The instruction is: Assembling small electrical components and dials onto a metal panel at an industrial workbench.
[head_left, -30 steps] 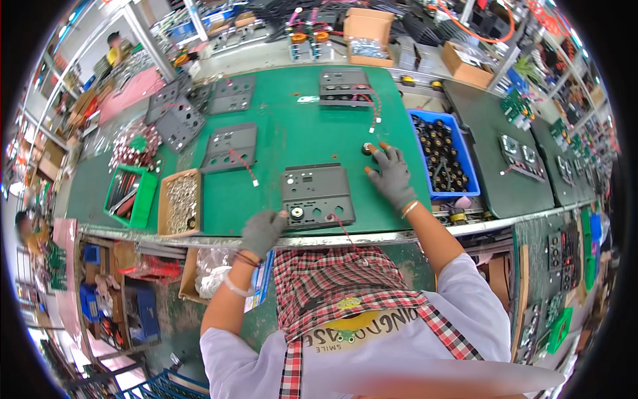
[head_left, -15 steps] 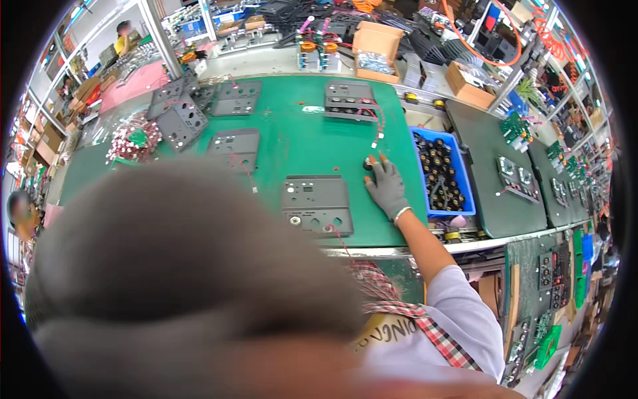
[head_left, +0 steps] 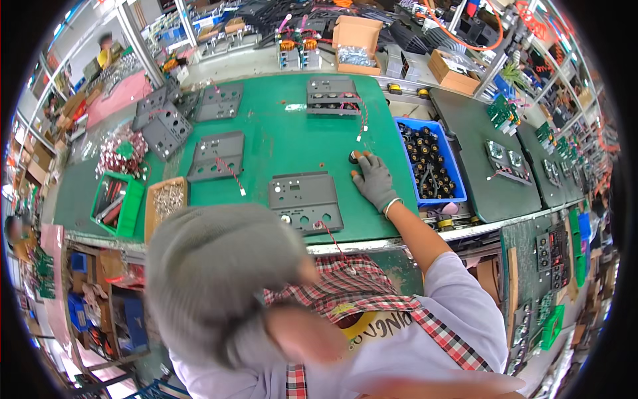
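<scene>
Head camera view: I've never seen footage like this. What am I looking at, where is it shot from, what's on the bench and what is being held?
It is one wide fisheye camera worn on a person's head, looking down, so straight edges bend. No robot: bare-handed work in grey gloves. The right hand rests on the green mat, touching a small black knob beside a blue bin of black parts. A grey metal panel with holes and a red wire lies in front. The large blurred grey shape close to the lens hides the left side, so the left hand cannot be made out.
</scene>
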Demonstrator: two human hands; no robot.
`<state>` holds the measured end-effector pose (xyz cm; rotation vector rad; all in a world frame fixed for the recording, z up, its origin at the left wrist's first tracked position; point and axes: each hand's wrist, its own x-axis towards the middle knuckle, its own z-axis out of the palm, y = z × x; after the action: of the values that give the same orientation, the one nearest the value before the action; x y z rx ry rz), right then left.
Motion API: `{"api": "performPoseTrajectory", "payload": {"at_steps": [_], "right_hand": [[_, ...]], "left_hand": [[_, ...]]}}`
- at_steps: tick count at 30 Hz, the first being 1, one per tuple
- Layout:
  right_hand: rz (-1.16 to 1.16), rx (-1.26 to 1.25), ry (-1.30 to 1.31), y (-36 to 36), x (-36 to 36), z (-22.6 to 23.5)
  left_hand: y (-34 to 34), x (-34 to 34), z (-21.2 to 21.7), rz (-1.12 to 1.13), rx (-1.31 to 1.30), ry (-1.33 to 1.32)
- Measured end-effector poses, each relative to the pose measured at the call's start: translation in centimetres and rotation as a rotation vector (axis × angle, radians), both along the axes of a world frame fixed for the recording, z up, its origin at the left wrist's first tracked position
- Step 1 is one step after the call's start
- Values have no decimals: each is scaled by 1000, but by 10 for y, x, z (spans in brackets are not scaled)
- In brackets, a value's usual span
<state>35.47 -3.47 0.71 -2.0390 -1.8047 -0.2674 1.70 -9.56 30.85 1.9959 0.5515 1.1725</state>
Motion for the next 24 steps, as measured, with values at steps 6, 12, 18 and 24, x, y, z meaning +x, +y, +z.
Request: {"api": "performPoseTrajectory", "payload": {"at_steps": [6, 12, 18, 24], "right_hand": [[18, 31, 6, 6, -9, 6], [14, -40, 36, -2, -6, 11], [-2, -92, 42, 2, -10, 10], [35, -118, 100, 21, 0, 8]], "left_hand": [[8, -11, 38, -474, 156, 90], [-9, -45, 35, -680, 335, 5], [-19, -98, -120, -219, 85, -398], [14, 55, -183, 173, 488, 697]]}}
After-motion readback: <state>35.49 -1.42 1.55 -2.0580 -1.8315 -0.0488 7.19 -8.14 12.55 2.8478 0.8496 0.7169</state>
